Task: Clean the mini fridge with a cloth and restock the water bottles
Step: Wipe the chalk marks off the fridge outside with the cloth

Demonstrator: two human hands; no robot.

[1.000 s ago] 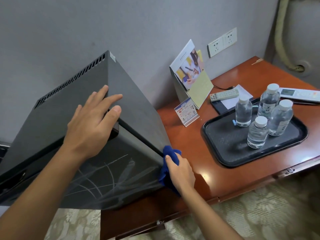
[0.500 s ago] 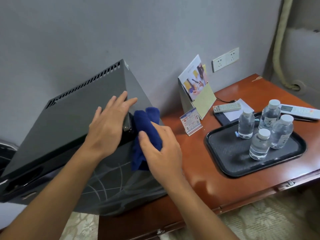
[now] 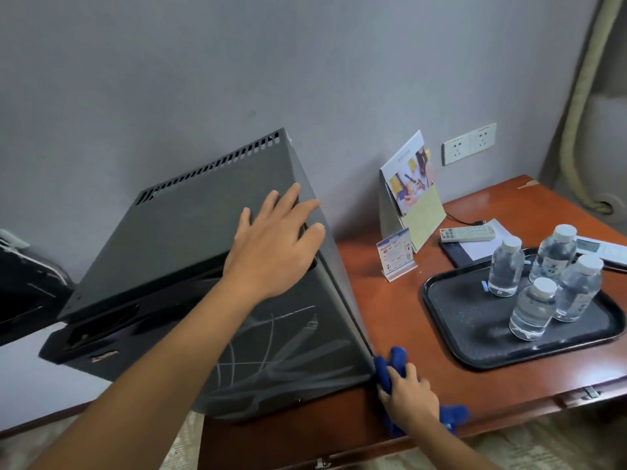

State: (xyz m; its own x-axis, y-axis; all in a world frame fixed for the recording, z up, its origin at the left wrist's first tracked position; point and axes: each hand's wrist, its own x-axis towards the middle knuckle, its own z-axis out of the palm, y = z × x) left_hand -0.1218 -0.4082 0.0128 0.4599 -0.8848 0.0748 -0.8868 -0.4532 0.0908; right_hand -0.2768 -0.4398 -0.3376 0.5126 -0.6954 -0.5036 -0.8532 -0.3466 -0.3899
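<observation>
The left hand (image 3: 271, 249) lies flat, fingers straight, on the dark grey metal mini fridge (image 3: 190, 266). The right hand (image 3: 412, 398) grips a blue cloth (image 3: 390, 364) at its near right corner. A hard wipe could shove the fridge left off the red-brown wooden desk (image 3: 390, 293).

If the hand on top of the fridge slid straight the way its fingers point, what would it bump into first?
Probably nothing on the mini fridge: the left hand would slide off its right edge, then likely toward the grey wall, though depth is unclear.

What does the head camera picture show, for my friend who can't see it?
A person's left hand rests flat on a dark grey metal mini fridge while the right hand grips a blue cloth at its lower corner. Four clear plastic water bottles stand on a black tray on the reddish wooden desk.
</observation>
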